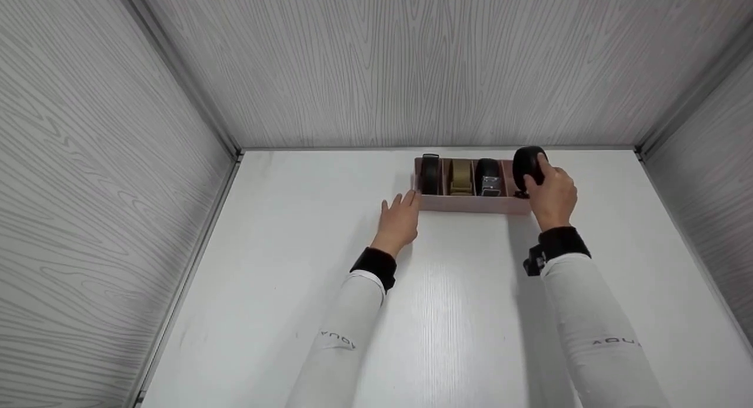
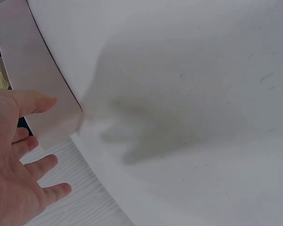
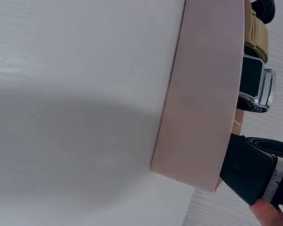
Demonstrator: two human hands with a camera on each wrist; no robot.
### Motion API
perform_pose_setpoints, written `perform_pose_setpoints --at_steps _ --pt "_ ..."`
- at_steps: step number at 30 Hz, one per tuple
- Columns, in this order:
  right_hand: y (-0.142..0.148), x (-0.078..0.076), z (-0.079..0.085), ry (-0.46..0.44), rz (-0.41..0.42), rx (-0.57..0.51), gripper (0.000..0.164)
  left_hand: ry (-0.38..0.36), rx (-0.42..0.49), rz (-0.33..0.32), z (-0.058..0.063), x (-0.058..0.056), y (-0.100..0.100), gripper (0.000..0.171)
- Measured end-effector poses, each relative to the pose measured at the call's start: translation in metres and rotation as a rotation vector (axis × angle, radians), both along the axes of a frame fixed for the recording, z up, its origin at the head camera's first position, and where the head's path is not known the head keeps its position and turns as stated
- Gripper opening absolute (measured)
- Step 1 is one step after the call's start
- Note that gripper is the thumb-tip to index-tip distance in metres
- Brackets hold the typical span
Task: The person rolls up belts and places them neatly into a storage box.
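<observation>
In the head view a pink divided box (image 1: 470, 204) stands near the back of the table. From its left, three compartments hold a rolled black belt (image 1: 430, 176), a tan belt (image 1: 461, 177) and a black belt with a silver buckle (image 1: 488, 177). My right hand (image 1: 553, 197) grips another rolled black belt (image 1: 527, 166) at the rightmost compartment, thumb and fingers at its right side. The right wrist view shows its dark buckle (image 3: 248, 169) close over the box's rim. My left hand (image 1: 400, 220) has its fingers extended, fingertips right at the box's left front corner.
The white table (image 1: 447, 314) ends at a grey wood-grain back panel (image 1: 376, 67) just behind the box. Similar side panels rise at left (image 1: 88, 179) and right (image 1: 712, 161).
</observation>
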State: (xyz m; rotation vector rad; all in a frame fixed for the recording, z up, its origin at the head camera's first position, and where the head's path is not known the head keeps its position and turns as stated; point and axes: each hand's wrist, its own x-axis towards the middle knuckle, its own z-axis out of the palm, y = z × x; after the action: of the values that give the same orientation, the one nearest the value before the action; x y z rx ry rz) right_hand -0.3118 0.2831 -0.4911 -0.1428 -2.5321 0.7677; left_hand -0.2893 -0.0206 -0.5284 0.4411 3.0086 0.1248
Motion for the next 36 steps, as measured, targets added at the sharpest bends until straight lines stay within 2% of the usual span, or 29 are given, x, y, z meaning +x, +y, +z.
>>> perform_pose_setpoints --at_steps 6,10,15,19,26,31,36 --pt "-0.001 -0.001 0.001 -0.047 -0.017 0.017 0.052 -0.017 0.014 -0.004 0.0 -0.001 0.0 0.071" --pt "-0.001 -0.001 0.001 -0.114 -0.021 0.03 0.052 -0.017 0.027 -0.01 0.001 0.001 0.0 0.067" --pt "0.001 0.007 -0.011 -0.225 -0.005 0.066 0.053 -0.01 0.019 -0.032 -0.003 0.007 0.001 0.063" --pt "0.002 0.012 -0.021 -0.281 -0.002 0.093 0.053 0.006 0.017 -0.057 -0.006 0.013 0.003 0.06" --pt "0.002 0.014 -0.023 -0.319 0.013 0.183 0.051 0.028 0.022 -0.086 -0.007 0.018 0.003 0.059" --pt "0.004 0.016 -0.022 -0.388 0.075 0.178 0.06 0.042 0.007 -0.09 -0.009 0.018 0.0 0.057" --pt "0.008 0.023 -0.02 -0.491 0.162 0.166 0.081 0.042 0.012 -0.095 -0.01 0.02 -0.001 0.058"
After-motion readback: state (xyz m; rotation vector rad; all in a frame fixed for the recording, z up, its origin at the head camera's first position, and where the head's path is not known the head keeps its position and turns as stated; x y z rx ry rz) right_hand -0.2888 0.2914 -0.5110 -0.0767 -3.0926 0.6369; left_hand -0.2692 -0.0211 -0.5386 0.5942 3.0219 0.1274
